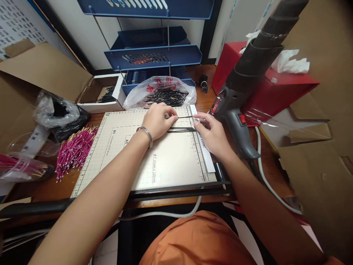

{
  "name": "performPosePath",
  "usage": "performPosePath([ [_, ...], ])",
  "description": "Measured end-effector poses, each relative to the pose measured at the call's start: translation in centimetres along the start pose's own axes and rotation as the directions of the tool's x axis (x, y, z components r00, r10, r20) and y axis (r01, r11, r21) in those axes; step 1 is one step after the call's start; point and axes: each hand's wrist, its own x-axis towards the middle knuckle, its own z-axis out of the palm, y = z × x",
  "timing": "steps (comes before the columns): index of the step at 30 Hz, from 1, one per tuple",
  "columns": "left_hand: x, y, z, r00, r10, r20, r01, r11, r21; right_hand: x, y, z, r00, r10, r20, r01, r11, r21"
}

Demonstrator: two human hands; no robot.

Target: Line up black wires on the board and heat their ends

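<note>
My left hand [158, 119], with a metal bracelet on its wrist, is closed in a pinch on a thin black wire [184, 117] over the paper cutter board [171, 162]. At the wire's right end, beside the white strip [205, 154] along the board's right edge, the fingertips of my right hand [212, 132] pinch together. Several more black wires [180, 130] lie side by side on the board just below, between both hands. The tips under my right fingers are partly hidden.
A heat gun [237, 110] stands close on the right, before a red box [289, 84]. Behind the board sits a plastic bag [190, 97] of black wires, below a blue rack [153, 59]. Magenta wires [74, 151] are heaped at left, near a white box [120, 88].
</note>
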Motion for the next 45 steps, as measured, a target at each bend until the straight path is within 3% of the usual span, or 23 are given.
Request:
performPosePath([
  [5,-0.4,0.3,-0.3,0.990,0.098,-0.104,-0.102,0.994,-0.026,0.0,-0.1,-0.1,1.000,0.011,0.002,-0.011,1.000,-0.014],
  [10,-1.0,1.1,-1.0,0.980,0.200,0.014,-0.199,0.979,-0.051,0.0,0.0,-0.1,1.000,-0.003,0.003,0.003,1.000,-0.024],
  [14,-1.2,1.4,-1.1,0.976,0.174,0.128,-0.171,0.985,-0.032,0.0,0.1,-0.2,0.999,-0.045,0.011,0.046,0.998,-0.053],
  [20,-1.4,1.9,-1.4,0.966,0.156,0.208,-0.150,0.988,-0.043,-0.1,-0.3,-0.4,0.997,-0.068,0.038,0.073,0.988,-0.137],
  [29,-1.6,1.8,-1.2,0.962,0.174,0.212,-0.168,0.985,-0.045,-0.4,-1.1,-0.7,0.987,-0.067,0.146,0.100,0.967,-0.235],
  [38,-1.6,1.7,-1.0,0.974,0.158,0.164,-0.149,0.987,-0.066,-0.4,-1.4,-0.8,0.989,-0.037,0.143,0.072,0.966,-0.249],
  [45,-1.6,1.5,-1.2,0.940,0.243,0.240,-0.215,0.967,-0.136,-0.4,-1.3,-1.0,0.986,-0.074,0.152,0.108,0.968,-0.228],
])
